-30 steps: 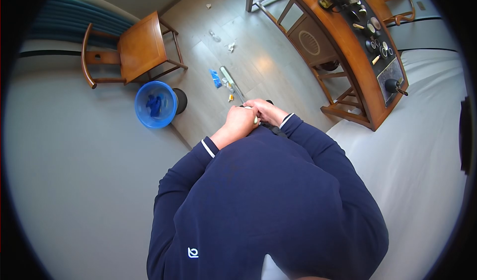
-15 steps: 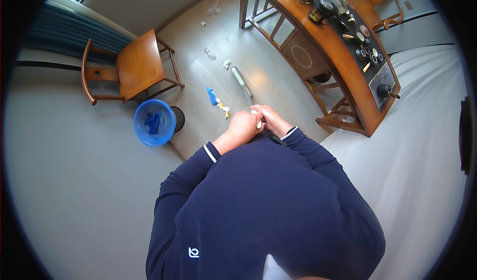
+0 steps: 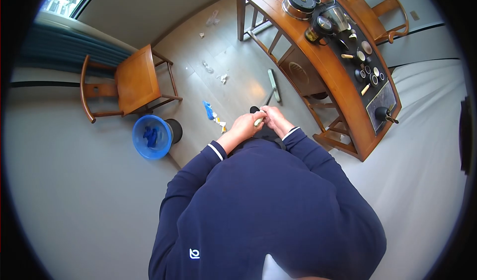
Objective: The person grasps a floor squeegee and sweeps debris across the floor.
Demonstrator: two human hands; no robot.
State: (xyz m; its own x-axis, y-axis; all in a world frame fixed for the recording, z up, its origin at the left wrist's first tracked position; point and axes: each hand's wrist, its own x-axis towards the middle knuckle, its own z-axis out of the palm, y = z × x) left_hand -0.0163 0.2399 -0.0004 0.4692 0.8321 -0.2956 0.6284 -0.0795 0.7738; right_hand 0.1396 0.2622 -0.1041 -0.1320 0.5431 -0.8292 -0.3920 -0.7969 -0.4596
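Note:
Both hands are wrapped around the handle of a broom with a long, narrow, pale green head [image 3: 274, 85]. My left hand [image 3: 243, 126] closes near the handle's pale end, which pokes out by the thumb. Just to its right, my right hand [image 3: 276, 120] grips the same handle. The broom head rests on the floor ahead, close to the table side. Left of it lie a blue wrapper [image 3: 207, 110] and white and yellow scraps [image 3: 218, 122]. Farther off are a crumpled white piece [image 3: 223, 79] and clear plastic [image 3: 207, 67].
A blue bin [image 3: 167, 140] with dark blue stuff inside stands at the left, near a wooden chair [image 3: 137, 80]. Along the right runs a wooden tea table [image 3: 343, 113] holding a kettle and cups. More clear plastic [image 3: 212, 18] lies on the far floor.
The broom head has swung right, toward the table, and its angle has changed. Both hands stay on the handle. The view has shifted slightly, and a dark shape now shows beyond my hands.

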